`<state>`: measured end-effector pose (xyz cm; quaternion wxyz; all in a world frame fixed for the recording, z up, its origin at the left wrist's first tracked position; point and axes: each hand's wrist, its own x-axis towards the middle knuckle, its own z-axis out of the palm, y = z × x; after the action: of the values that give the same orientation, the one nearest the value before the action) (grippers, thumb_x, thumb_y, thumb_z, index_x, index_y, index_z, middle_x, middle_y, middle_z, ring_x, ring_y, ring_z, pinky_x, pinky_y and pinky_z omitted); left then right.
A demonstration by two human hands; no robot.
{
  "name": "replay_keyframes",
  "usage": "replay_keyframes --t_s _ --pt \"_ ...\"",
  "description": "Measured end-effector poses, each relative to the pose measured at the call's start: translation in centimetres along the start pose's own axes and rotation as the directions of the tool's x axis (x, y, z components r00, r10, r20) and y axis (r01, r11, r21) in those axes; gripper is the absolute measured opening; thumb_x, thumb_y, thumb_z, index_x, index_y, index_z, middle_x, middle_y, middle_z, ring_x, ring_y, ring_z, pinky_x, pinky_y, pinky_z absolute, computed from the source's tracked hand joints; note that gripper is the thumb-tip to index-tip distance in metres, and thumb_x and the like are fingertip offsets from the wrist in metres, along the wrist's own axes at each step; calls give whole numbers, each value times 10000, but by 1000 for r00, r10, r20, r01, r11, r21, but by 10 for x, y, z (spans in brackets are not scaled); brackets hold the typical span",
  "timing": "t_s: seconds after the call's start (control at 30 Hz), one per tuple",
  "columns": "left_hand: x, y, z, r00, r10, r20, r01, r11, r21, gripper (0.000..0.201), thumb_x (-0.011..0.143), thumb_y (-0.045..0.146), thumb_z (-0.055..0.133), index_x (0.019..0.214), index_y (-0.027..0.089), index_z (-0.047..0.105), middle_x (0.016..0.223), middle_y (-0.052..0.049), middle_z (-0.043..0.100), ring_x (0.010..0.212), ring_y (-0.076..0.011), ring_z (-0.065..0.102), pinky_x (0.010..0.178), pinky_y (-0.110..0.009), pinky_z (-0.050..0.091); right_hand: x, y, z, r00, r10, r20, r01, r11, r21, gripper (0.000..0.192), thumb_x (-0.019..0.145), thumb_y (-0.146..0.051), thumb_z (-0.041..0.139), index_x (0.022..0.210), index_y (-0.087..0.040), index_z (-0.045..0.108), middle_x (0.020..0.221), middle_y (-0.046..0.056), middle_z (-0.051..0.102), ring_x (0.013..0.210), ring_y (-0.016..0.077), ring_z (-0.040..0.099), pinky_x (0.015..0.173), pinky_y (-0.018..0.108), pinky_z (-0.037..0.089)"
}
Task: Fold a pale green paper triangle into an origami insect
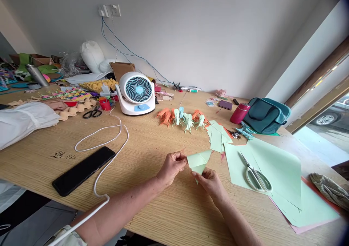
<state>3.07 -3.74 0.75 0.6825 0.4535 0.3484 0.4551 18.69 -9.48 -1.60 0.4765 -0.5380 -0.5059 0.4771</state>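
Observation:
A folded piece of pale green paper is held up just above the wooden table. My left hand pinches its left corner between thumb and fingers. At the lower edge my right hand grips it, thumb in front and fingers partly hidden behind. Creases and an overlapping flap show on the paper. Beyond my hands stand several folded paper figures in orange, pale green and light blue. Cut pale green paper pieces lie beside them. White-handled scissors rest on large green sheets to my right.
A black phone and a looping white cable lie to the left. Behind them are a white fan and black scissors. A red bottle and a teal bag stand at the right. A co-worker's white sleeve is at far left.

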Motion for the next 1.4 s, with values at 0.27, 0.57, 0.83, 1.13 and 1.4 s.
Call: replay_keyframes --t_s 0.27,0.57,0.83,1.13,1.4 --pt "-4 -5 3 1000 3 3 -3 1000 10 351 564 378 859 608 122 622 549 46 507 486 -48 383 477 -210 289 -2 5 1 994 66 -89 -67 998 -9 481 683 -617 734 576 -168 600 533 30 572 491 111 387 501 266 285" --pt "0 -10 2 999 -33 6 33 999 -8 420 526 445 881 649 113 656 607 22 540 516 -54 398 463 -211 298 -2 8 -5 992 43 -123 -50 997 -61 460 679 -578 746 558 -168 575 510 16 563 472 97 373 481 253 263" --pt "-1 -9 2 1000 1 30 1 998 -58 363 555 385 879 629 119 644 589 35 534 497 -46 401 465 -205 295 -2 6 -4 986 4 -165 -8 1000 -24 482 694 -598 730 530 -169 584 492 18 545 488 108 394 475 251 285" --pt "2 -14 -3 995 46 84 -53 995 80 326 674 421 790 704 113 687 646 22 557 481 -45 405 465 -217 307 -2 2 -9 983 7 -185 -9 1000 -9 436 669 -570 749 605 -169 589 486 -23 484 464 91 341 461 247 257" --pt "-2 -11 -2 994 10 110 -16 998 54 254 717 369 735 687 136 639 535 52 450 506 -60 372 474 -198 298 -5 1 -11 988 -37 -149 30 998 -48 408 751 -541 707 634 -169 589 523 -22 493 502 99 359 490 250 281"
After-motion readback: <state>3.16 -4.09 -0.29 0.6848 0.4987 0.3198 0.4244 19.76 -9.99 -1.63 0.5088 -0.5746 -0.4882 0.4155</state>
